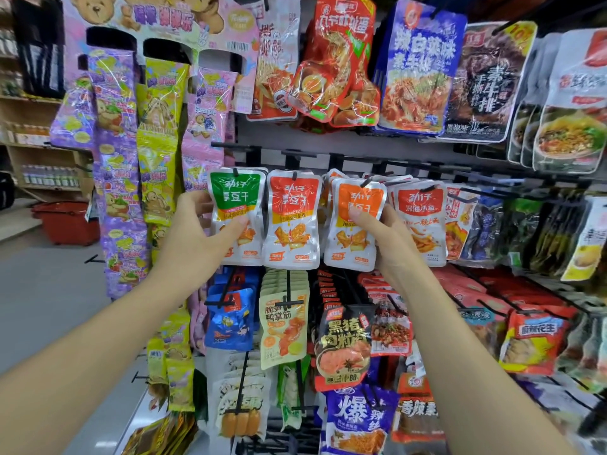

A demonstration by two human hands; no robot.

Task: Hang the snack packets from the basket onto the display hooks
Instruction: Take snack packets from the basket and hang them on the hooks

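1. My left hand (193,234): pinching green packet (237,192), thumb on front; packet hangs on hook (235,172).
2. My right hand (391,244): gripping orange packet (358,198), its top at next hook tip, seating unclear.
3. Risk: downward tug tears hole; early release drops orange packet; forearms knock lower packets (282,323) loose.
4. Far left, floor: red basket (65,221), well apart.
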